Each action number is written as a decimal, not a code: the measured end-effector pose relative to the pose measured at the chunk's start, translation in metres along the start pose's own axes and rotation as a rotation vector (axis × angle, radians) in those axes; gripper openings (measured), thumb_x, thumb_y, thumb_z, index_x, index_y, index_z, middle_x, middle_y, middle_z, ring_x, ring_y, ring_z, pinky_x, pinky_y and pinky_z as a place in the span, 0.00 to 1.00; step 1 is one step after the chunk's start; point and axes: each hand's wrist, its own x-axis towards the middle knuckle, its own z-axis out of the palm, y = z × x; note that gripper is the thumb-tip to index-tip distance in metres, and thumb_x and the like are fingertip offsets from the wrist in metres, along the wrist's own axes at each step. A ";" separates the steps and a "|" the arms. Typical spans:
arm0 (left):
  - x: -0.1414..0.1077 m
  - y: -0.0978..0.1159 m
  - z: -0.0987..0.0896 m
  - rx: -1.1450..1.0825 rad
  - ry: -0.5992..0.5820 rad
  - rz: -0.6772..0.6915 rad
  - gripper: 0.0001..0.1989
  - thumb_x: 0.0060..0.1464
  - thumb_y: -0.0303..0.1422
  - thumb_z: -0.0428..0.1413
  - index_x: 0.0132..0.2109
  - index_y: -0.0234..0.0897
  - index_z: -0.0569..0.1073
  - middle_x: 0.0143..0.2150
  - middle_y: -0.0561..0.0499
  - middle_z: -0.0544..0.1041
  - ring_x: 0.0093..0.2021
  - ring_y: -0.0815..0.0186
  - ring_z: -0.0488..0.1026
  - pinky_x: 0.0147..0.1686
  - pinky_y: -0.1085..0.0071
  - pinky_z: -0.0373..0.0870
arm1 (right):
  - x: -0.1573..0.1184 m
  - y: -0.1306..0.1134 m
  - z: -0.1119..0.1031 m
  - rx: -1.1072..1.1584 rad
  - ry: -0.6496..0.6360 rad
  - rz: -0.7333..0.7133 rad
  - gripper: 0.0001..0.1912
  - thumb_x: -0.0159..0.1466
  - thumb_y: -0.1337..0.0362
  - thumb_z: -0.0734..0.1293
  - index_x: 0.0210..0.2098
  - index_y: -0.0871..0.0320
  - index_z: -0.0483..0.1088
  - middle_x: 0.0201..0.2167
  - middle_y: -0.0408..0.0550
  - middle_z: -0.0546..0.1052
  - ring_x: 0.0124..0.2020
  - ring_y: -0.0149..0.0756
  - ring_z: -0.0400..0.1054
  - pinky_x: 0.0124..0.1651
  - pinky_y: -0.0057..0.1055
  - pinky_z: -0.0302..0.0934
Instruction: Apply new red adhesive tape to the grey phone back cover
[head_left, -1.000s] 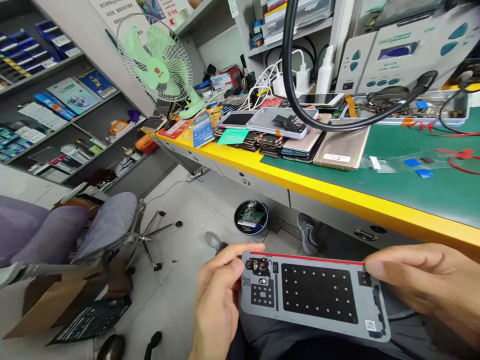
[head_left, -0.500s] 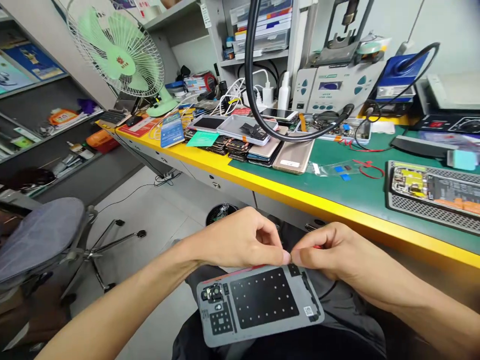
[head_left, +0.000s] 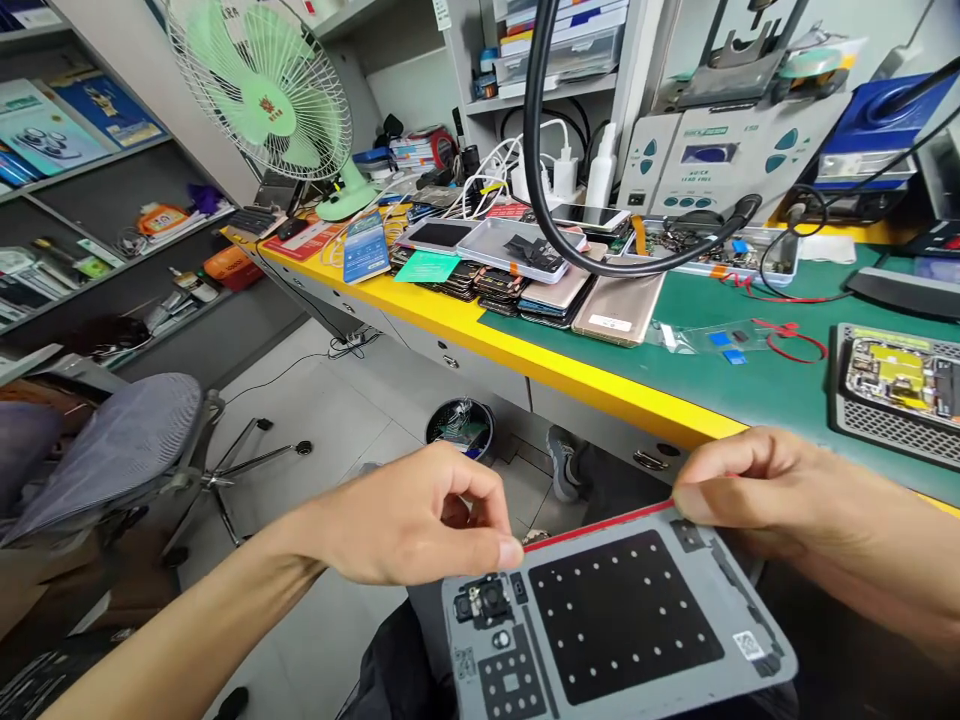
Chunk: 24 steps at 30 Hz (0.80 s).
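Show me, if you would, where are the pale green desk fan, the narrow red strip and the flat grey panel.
Pale green desk fan [head_left: 270, 108]: head view, its round hub.
Narrow red strip [head_left: 600, 525]: head view, middle of its length.
Flat grey panel [head_left: 622, 620]: head view, its large black rectangle.

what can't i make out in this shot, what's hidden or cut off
All in the head view:
- Grey panel: lower edge partly cut off by the picture's bottom; its far face is turned away.
- Red strip: ends hidden at the left hand and right hand.
- Opened phone: cut off by the right edge.
- Code sticker: pattern too small to read.
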 end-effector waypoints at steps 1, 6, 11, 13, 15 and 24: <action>-0.004 -0.004 -0.001 -0.029 0.014 0.003 0.14 0.61 0.40 0.60 0.31 0.37 0.74 0.27 0.55 0.70 0.29 0.69 0.63 0.29 0.71 0.60 | 0.000 0.001 -0.003 -0.004 0.002 -0.002 0.19 0.56 0.55 0.73 0.16 0.56 0.64 0.19 0.39 0.56 0.23 0.31 0.45 0.27 0.32 0.42; -0.019 -0.018 -0.001 -0.103 0.057 0.022 0.12 0.60 0.40 0.61 0.33 0.36 0.76 0.30 0.53 0.73 0.31 0.68 0.66 0.32 0.71 0.64 | 0.003 0.001 -0.009 -0.040 0.004 0.028 0.22 0.55 0.50 0.74 0.17 0.56 0.65 0.19 0.42 0.59 0.23 0.32 0.49 0.26 0.32 0.46; -0.023 -0.020 0.004 -0.147 0.072 0.044 0.08 0.61 0.35 0.59 0.35 0.36 0.77 0.35 0.50 0.77 0.35 0.67 0.71 0.37 0.71 0.69 | 0.007 -0.003 -0.007 -0.071 -0.004 0.024 0.22 0.54 0.49 0.76 0.17 0.56 0.67 0.19 0.43 0.60 0.23 0.32 0.48 0.25 0.32 0.46; -0.025 -0.019 0.005 -0.141 0.088 0.051 0.07 0.61 0.33 0.58 0.36 0.36 0.76 0.35 0.50 0.77 0.34 0.67 0.71 0.37 0.71 0.70 | 0.008 -0.003 -0.006 -0.076 -0.005 0.020 0.22 0.56 0.50 0.75 0.17 0.56 0.66 0.19 0.42 0.59 0.24 0.32 0.47 0.26 0.32 0.45; -0.027 -0.021 0.006 -0.138 0.096 0.054 0.06 0.61 0.32 0.58 0.36 0.36 0.76 0.36 0.50 0.77 0.34 0.67 0.71 0.37 0.71 0.70 | 0.009 -0.003 -0.006 -0.087 -0.006 0.021 0.22 0.57 0.51 0.74 0.18 0.57 0.66 0.20 0.41 0.58 0.24 0.31 0.46 0.27 0.31 0.44; -0.012 -0.014 -0.007 0.106 0.096 0.186 0.12 0.58 0.36 0.63 0.48 0.41 0.82 0.45 0.49 0.82 0.41 0.63 0.74 0.41 0.70 0.71 | 0.013 -0.030 0.018 -0.380 -0.040 -0.122 0.09 0.56 0.60 0.70 0.22 0.57 0.77 0.21 0.39 0.63 0.26 0.31 0.50 0.29 0.31 0.47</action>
